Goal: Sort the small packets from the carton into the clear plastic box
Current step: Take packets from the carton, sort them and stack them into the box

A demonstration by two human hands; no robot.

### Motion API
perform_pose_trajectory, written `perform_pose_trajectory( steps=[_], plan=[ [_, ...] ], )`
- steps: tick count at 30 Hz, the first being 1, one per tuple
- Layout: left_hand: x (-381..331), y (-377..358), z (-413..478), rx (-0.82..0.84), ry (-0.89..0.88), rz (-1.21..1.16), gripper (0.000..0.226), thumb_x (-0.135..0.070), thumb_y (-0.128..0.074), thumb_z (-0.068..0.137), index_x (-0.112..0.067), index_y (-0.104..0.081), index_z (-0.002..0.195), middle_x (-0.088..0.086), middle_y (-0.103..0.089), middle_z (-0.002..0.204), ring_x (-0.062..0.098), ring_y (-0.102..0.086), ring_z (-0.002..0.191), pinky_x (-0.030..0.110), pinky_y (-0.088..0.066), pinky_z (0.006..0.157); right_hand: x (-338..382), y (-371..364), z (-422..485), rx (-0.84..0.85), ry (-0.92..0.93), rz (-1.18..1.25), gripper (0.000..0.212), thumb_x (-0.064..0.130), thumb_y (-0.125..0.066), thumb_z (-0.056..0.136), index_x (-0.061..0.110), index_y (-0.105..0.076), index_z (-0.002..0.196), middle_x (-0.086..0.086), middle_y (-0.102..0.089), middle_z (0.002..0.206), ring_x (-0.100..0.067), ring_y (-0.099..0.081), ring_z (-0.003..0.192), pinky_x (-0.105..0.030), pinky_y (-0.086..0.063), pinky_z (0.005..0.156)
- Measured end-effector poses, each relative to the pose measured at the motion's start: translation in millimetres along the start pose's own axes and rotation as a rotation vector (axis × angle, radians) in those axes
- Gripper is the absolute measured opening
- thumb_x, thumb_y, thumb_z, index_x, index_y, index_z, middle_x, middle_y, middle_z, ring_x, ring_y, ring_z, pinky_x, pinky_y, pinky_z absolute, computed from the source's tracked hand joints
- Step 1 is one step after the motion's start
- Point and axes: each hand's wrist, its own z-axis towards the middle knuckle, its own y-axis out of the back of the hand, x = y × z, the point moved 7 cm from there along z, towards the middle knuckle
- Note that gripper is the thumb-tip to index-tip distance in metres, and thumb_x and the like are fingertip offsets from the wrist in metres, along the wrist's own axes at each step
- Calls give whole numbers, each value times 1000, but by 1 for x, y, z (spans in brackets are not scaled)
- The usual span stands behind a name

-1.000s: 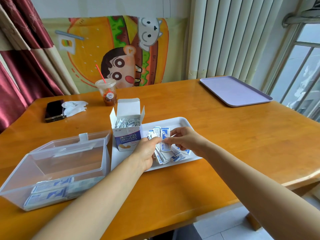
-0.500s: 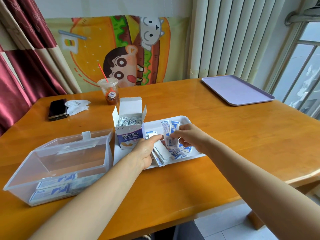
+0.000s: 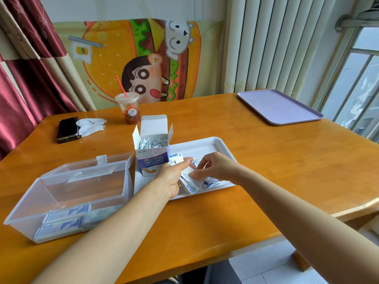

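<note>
Few packets (image 3: 61, 220) are laid in the box (image 3: 67, 193); the carton (image 3: 152, 160) is left full. A bundle (image 3: 189, 181) is gripped by the left hand (image 3: 172, 178) and pinched by the right hand (image 3: 215, 167).

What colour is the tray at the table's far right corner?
The far tray is plain pale lilac with no pattern; it shows clearly in the head view.

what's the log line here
left hand holds packet stack | right hand pinches it too | over white tray | clear box part-filled
</note>
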Motion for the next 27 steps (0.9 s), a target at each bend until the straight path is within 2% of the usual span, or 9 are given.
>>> perform_pose_trajectory(
  steps=[2,6,8,10,13,15,18,21,27],
  plan=[
    [-2,-1,-1,9,-3,-32,14,-7,-67,87,-5,-66,100,14,-69,84,21,-68,60,28,-54,49,-3,1,3,-37,19,40,38,39,-82,71,9,-68,91,0,-62,73,-11,-48,61,-25,-35,53],
    [-3,-5,0,52,-35,-28,27,13,-48,87,-2,-65,103,19,-64,106,33,-61,100,39,-52,83,-8,4,5,-93,38,152,21,22,-81,75,11,-69,87,0,-59,66,-9,-43,53,-20,-30,45],
    [-4,-4,1,54,-40,-14,32,18,-41,85,-1,-61,101,19,-63,99,34,-61,93,38,-50,79,-9,7,4,-128,56,200,14,21,-79,76,13,-70,84,-1,-58,65,-9,-39,49,-20,-28,43],
    [-4,-3,1,41,-32,-11,29,18,-39,86,-2,-58,94,18,-62,89,30,-61,81,38,-51,74,-8,26,2,-310,112,200,6,19,-75,78,16,-72,81,4,-58,60,-7,-40,46,-19,-30,41],
    [-1,0,4,54,-8,-39,31,18,-36,87,0,-58,99,18,-64,93,28,-63,81,38,-53,79,-1,57,-9,-667,217,-46,5,16,-70,76,20,-73,78,10,-63,64,-5,-54,55,-18,-41,51],
    [1,2,3,55,8,-50,31,18,-36,88,0,-59,97,17,-66,91,28,-64,80,37,-54,78,6,58,-13,-745,284,-295,9,14,-64,76,22,-69,74,8,-65,69,-14,-59,63,-28,-48,56],
    [0,2,1,55,8,-48,32,18,-37,87,-2,-60,97,16,-67,90,27,-66,79,35,-56,74,5,33,-6,-528,289,-582,11,13,-61,78,21,-70,77,5,-69,79,-20,-62,71,-32,-52,58],
    [-1,5,-1,37,8,-59,32,18,-36,87,-1,-57,102,18,-66,91,28,-66,78,35,-57,74,-8,14,1,-275,248,-485,3,18,-70,77,16,-73,76,6,-70,75,-15,-62,69,-32,-52,60],
    [-3,5,-7,49,28,-75,27,15,-37,90,-3,-52,103,18,-68,89,29,-66,79,38,-54,74,-6,28,1,-318,182,-109,15,26,-66,84,12,-70,84,-2,-70,77,-14,-57,64,-33,-48,60]
  ],
)
